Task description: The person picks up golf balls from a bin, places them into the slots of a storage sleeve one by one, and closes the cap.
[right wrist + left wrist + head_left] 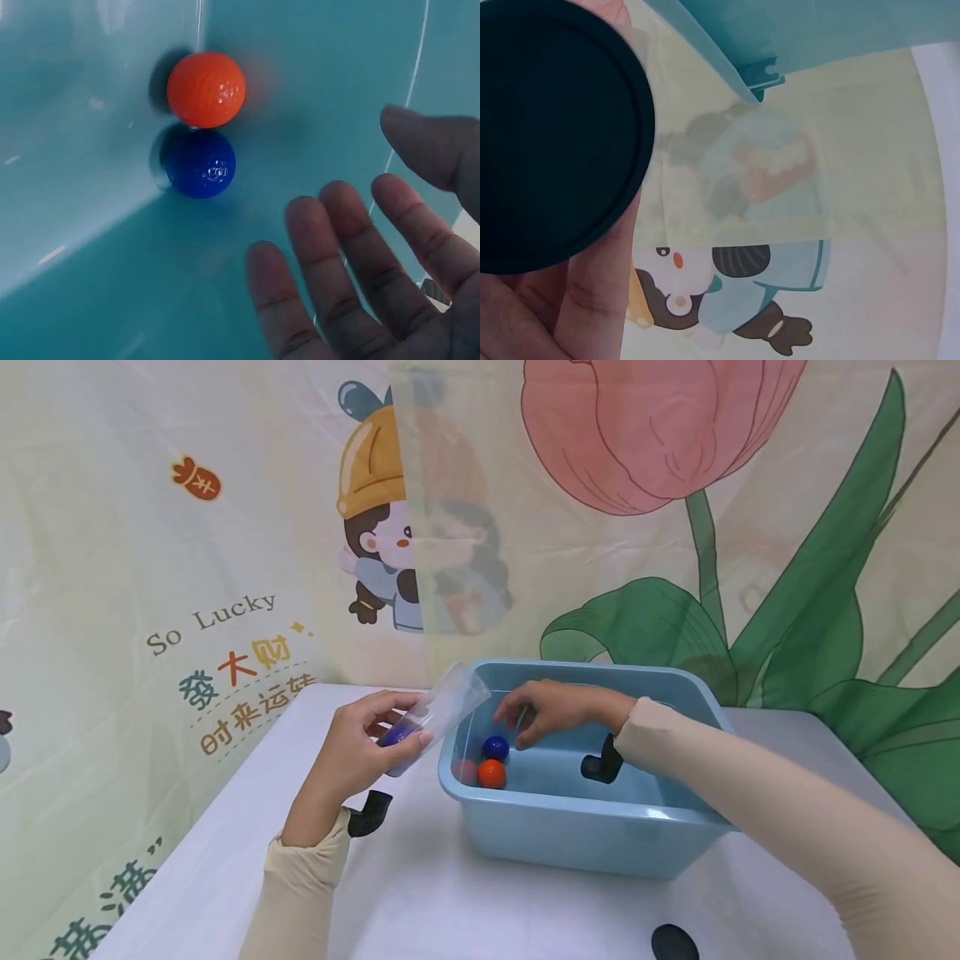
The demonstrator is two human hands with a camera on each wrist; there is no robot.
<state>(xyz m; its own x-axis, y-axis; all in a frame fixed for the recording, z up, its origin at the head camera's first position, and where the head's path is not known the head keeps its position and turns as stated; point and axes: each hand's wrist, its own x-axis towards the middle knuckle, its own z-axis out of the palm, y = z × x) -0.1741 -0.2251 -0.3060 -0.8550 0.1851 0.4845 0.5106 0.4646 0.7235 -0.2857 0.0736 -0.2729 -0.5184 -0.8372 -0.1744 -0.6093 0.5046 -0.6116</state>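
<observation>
My left hand point(352, 747) grips a clear plastic tube point(456, 693), tilted with its upper end toward the basin. A blue ball point(397, 733) shows inside the tube's lower part. The left wrist view catches the tube's dark round end point(562, 135) close up. Over the light-blue basin point(577, 843), my right hand point(557, 706) reaches in with loosely bent fingers and holds nothing. Close to it, another blue ball point(201, 163) and an orange ball point(206, 90) lie side by side on the basin floor, in its near-left corner. The right fingertips point(266, 266) are apart from both balls.
The basin stands on a white table point(405, 893) and its raised rim point(600, 810) surrounds the balls. A black oval object point(675, 942) lies at the front edge of view. Behind the table hangs a printed cloth point(480, 460) with a tulip and a cartoon figure.
</observation>
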